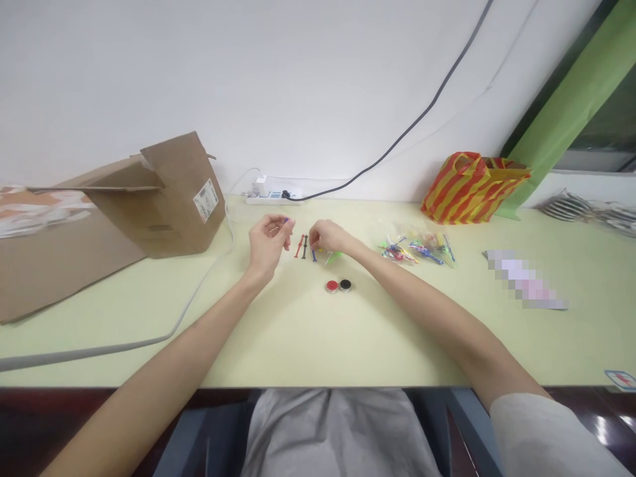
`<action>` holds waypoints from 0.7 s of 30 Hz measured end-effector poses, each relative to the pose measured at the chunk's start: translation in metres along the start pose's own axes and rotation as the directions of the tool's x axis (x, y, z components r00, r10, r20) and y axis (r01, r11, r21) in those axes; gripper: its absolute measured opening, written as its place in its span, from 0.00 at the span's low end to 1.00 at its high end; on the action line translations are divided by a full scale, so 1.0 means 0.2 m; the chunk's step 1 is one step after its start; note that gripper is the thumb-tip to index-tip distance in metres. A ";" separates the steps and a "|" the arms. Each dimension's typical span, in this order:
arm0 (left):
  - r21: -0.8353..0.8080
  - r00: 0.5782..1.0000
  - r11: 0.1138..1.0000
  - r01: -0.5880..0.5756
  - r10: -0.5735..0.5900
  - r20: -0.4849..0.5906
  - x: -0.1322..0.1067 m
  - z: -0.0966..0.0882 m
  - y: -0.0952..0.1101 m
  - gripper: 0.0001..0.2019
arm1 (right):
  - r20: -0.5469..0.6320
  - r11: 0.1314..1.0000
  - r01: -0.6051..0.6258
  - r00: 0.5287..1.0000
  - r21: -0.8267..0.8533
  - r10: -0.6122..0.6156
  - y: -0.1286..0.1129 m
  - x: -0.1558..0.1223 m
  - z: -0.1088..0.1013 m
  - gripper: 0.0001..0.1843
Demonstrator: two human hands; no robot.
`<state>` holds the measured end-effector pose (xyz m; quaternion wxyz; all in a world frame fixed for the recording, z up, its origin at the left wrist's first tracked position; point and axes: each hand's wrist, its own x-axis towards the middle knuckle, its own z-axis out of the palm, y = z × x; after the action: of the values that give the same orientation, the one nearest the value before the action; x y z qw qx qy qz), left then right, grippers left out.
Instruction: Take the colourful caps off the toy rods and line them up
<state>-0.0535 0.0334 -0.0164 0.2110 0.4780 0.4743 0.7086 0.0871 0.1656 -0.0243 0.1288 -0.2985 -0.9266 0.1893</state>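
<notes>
My left hand (268,246) is raised just above the table, its thumb and fingers closed on a small blue plastic piece (287,220), mostly covered by the fingertips. With its fingers bent down and pinched, my right hand (326,236) is at the upper end of a thin blue plastic stick (314,256). A red stick (299,246) and a black stick (305,247) lie side by side between my hands. Green plastic pieces (334,256) and a bit of yellow show partly under my right hand. Nearer me, a red round disc (332,286) touches or almost touches a black one (345,285).
Clear bags of colourful plastic parts (417,250) lie right of my right wrist. An open cardboard box (163,205) stands left, with a grey cable (199,288) beside it. A power strip (273,197) sits by the wall. A striped bag (470,189) stands back right.
</notes>
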 end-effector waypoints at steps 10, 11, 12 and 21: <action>0.030 1.000 0.999 0.012 -0.012 0.009 0.01 -0.02 -0.01 0.17 | -0.051 0.997 0.031 0.998 -0.065 -0.034 -0.03 0.01 0.05 0.06; 0.029 1.000 1.000 0.008 -0.008 0.012 0.01 -0.02 -0.02 0.16 | -0.061 0.997 0.034 0.997 -0.070 -0.038 -0.04 0.01 0.05 0.06; 0.028 1.000 1.000 0.005 -0.006 0.015 0.01 -0.02 -0.02 0.16 | -0.070 0.997 0.037 0.997 -0.072 -0.042 -0.04 0.01 0.06 0.06; 0.016 0.975 0.993 0.116 -0.117 0.189 -0.01 -0.01 -0.01 0.21 | -0.272 0.964 0.217 0.947 0.156 -0.170 -0.11 -0.02 -0.07 0.09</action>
<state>-0.0559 0.0318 -0.0187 0.2952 0.5153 0.4809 0.6451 0.0842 0.1512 -0.0036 0.2923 -0.2145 -0.9056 0.2202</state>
